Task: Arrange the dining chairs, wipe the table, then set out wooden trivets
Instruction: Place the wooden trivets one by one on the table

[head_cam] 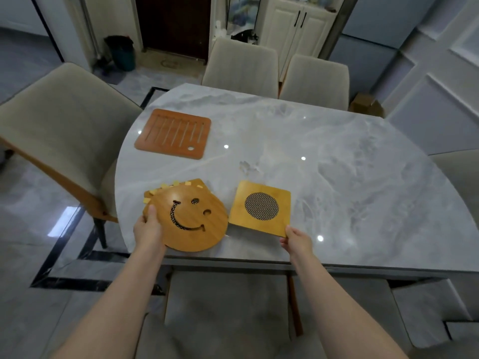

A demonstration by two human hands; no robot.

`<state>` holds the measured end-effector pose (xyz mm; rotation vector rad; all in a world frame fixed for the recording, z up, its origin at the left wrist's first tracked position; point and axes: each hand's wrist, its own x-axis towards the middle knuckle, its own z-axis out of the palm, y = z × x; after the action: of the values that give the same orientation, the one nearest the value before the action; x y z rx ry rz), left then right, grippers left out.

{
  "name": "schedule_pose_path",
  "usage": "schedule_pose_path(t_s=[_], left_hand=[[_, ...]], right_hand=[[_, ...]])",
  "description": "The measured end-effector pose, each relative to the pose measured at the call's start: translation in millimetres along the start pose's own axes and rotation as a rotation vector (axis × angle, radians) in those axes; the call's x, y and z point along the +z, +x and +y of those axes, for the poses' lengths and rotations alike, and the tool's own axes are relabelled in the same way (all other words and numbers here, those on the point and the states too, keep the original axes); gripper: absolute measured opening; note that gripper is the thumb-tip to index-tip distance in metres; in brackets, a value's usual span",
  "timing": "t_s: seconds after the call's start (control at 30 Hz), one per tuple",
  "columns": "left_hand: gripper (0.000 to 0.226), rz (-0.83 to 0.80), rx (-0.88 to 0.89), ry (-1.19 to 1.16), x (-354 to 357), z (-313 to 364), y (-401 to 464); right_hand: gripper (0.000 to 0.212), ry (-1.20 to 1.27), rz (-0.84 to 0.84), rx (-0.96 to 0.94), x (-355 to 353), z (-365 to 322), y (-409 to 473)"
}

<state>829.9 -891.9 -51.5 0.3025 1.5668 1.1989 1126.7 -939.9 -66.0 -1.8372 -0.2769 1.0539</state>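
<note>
Left hand fingers pinch smiley trivet at its left edge, over another trivet, maybe two. Right hand fingers pinch square mesh trivet at its near right corner. Slatted trivet lies well beyond left fingers on bench.

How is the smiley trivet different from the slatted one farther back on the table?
The smiley trivet is round and light, the slatted trivet rectangular and darker reddish. The left hand grips the smiley; the slatted one lies untouched. Both are wooden, on the marble table.
</note>
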Motion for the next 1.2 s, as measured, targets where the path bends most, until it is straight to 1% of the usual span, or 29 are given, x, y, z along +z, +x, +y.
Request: schedule_pose_path(t_s=[0.17, 0.33, 0.43, 0.57, 0.73, 0.9, 1.0, 1.2], left_hand=[[0.045, -0.011, 0.011, 0.003, 8.0, -3.8, 11.4], [0.044, 0.056, 0.037, -0.017, 5.7, -2.8, 21.4], [0.044, 0.069, 0.044, -0.043, 8.2, -1.0, 25.2], [0.041, 0.025, 0.045, -0.071, 21.1, 2.7, 20.7], [0.04, -0.041, 0.052, -0.09, 35.6, 3.1, 18.6], [0.037, -0.056, 0.05, -0.102, 43.2, 0.0, 18.7], [0.036, -0.054, 0.046, -0.099, 44.9, -2.9, 20.3], [0.026, -0.037, 0.061, -0.09, 45.9, -4.7, 18.6]], right_hand=[[0.025, -0.039, -0.003, 0.001, 10.4, 8.8, 17.8], [0.014, -0.105, 0.045, -0.037, 2.0, 14.4, 31.7], [0.015, -0.184, 0.009, -0.07, 5.3, 18.2, 33.0], [0.016, -0.277, -0.087, -0.11, 23.7, 22.7, 31.0], [0.02, -0.379, -0.061, -0.179, 37.5, 23.8, 32.2], [0.021, -0.557, -0.038, -0.29, 36.2, 18.6, 33.5], [0.022, -0.607, -0.049, -0.292, 32.3, 20.4, 33.6], [0.022, -0.674, -0.084, -0.269, 23.9, 25.5, 33.0]])
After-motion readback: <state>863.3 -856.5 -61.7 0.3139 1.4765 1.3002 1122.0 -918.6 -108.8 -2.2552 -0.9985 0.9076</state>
